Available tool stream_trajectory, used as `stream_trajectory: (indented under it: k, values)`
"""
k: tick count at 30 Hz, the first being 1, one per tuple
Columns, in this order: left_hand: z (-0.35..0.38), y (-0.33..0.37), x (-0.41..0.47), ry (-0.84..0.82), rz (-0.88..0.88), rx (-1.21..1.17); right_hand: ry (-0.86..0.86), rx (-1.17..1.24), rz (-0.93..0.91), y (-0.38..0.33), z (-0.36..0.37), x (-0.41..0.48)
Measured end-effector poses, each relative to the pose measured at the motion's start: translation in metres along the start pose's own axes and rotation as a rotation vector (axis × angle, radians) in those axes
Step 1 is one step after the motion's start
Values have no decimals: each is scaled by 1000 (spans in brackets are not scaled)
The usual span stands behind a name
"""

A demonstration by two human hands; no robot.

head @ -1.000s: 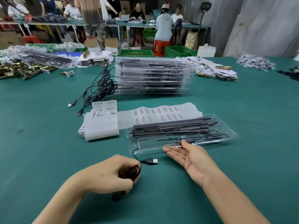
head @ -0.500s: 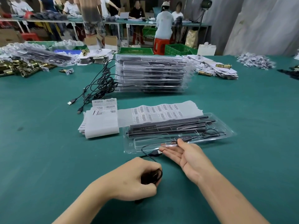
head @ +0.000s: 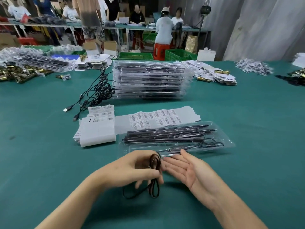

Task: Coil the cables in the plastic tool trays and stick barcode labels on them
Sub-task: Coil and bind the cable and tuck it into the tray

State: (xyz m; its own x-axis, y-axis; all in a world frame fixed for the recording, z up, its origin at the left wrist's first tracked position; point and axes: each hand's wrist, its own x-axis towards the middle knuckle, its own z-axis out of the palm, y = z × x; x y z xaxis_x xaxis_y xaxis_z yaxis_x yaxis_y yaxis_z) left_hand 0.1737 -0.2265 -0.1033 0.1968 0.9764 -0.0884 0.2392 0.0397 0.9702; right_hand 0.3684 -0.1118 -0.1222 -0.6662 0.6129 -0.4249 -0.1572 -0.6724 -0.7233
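A clear plastic tool tray (head: 229,143) with long black parts lies on the green table in front of me. Its black cable (head: 155,185) is gathered into loops, and my left hand (head: 132,169) pinches those loops just in front of the tray's near edge. One loop hangs down onto the table. My right hand (head: 188,171) lies flat and palm up beside the coil, fingertips touching the tray's front rim. A strip of barcode labels (head: 158,118) lies behind the tray, with a pile of label sheets (head: 97,129) to its left.
A tall stack of filled trays (head: 148,80) stands mid-table, with loose USB cables (head: 92,96) trailing off to its left. Brass hardware (head: 14,75) and paper piles lie along the far edges. People work at benches behind.
My left hand has moved up and right with the cable, drawing the USB end in and gathering more loops. It now sits against my right hand's fingertips. The right hand has barely moved.
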Motion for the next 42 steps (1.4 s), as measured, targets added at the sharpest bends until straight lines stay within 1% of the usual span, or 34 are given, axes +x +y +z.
stream_trajectory:
  k: [1, 3, 4, 6, 8, 9, 11, 13, 15, 16, 19, 21, 22, 24, 26, 27, 30, 32, 34, 36, 38, 40, 42]
  values:
    - [0, -5, -2, -11, 4, -32, 17, -99, -18, 0, -3, -4]
    - [1, -13, -4, -35, 7, -49, 44, -378, -66, 1, -7, -13]
    - [3, -14, -4, -22, 20, -35, 20, -493, -79, 2, -6, -17]
    - [8, -15, -1, 92, 68, 7, -108, -649, -58, 7, 0, -25]
    - [12, -15, 2, 275, 113, -13, -248, -788, -29, 14, 9, -31]
    - [13, -15, 3, 353, 119, -36, -289, -856, -20, 17, 13, -33]
    - [12, -16, 4, 445, 108, -9, -317, -918, -18, 20, 17, -36]
    - [10, -16, 3, 469, 95, 49, -316, -863, -38, 21, 20, -36]
    - [8, -13, 1, 414, 54, 79, -311, -726, -68, 20, 23, -36]
    - [7, -12, -1, 348, 24, 66, -314, -626, -76, 19, 26, -37]
    - [1, -8, -7, 69, -80, -68, -341, -323, -74, 13, 30, -40]
    - [-4, -4, -12, -28, -54, -98, -317, -203, -82, 7, 30, -41]
    - [-7, -3, -15, -45, -21, -102, -289, -175, -95, 5, 29, -40]
    - [-14, -1, -19, -17, 34, -131, -214, -127, -112, 2, 26, -38]
    - [-19, 0, -22, 4, 96, -200, -163, -80, -102, 0, 23, -36]
    - [-20, -1, -23, -16, 127, -250, -158, -71, -100, -1, 22, -35]
    - [-19, -1, -24, -142, 200, -397, -173, -135, -124, -5, 20, -32]
    - [-18, -2, -24, -225, 248, -458, -189, -281, -152, -8, 19, -31]
    - [-20, -3, -24, -258, 274, -480, -209, -495, -162, -11, 17, -30]
    - [-23, -4, -25, -237, 302, -484, -242, -706, -133, -16, 14, -27]
    - [-28, -4, -26, -185, 334, -491, -289, -850, -129, -25, 12, -22]
    - [-33, -5, -28, -120, 353, -522, -275, -894, -200, -36, 11, -14]
    - [-38, -8, -30, -24, 342, -566, -218, -896, -296, -44, 13, -3]
